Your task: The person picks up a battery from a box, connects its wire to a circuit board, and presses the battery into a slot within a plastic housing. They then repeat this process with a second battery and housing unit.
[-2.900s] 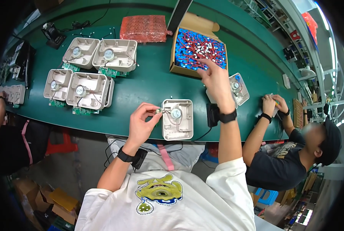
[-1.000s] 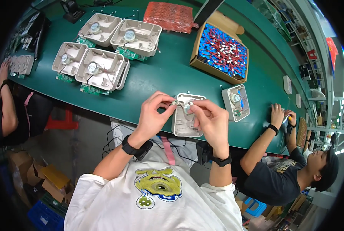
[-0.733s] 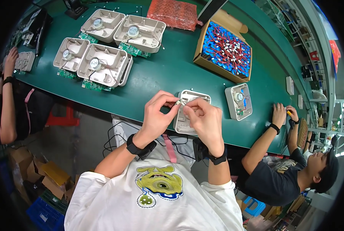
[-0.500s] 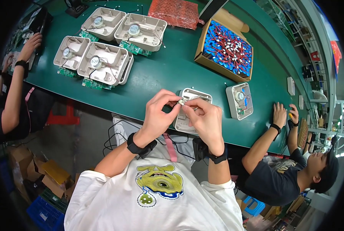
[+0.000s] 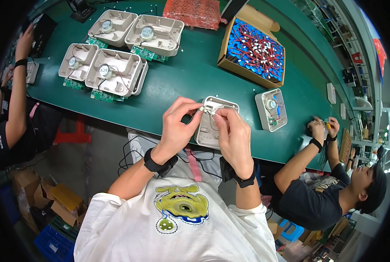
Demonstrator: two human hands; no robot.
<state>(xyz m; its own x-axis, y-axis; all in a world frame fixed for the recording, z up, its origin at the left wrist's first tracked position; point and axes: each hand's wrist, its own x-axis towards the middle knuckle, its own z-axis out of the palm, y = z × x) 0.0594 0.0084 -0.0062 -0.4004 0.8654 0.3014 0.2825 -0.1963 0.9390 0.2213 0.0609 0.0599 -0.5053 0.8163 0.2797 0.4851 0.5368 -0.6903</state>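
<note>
My left hand pinches a small whitish part between thumb and index finger; its exact kind is too small to make out. Close beside it, my right hand has its thumb and fingers drawn together near the part's other end. What sits between those right fingertips is hidden. Under both hands lies an open off-white plastic housing on the green table, with a thin wire showing inside. To the right stands another housing, holding a round metal component and a blue piece.
Several housings with round components and green circuit boards stand at the left. A cardboard box of blue cells with red wires is at the back right, near red bubble wrap. Co-workers sit on both sides.
My right fingers have moved slightly right and opened a little gap from the left fingertips, so more of the whitish part shows. The view has shifted slightly.
</note>
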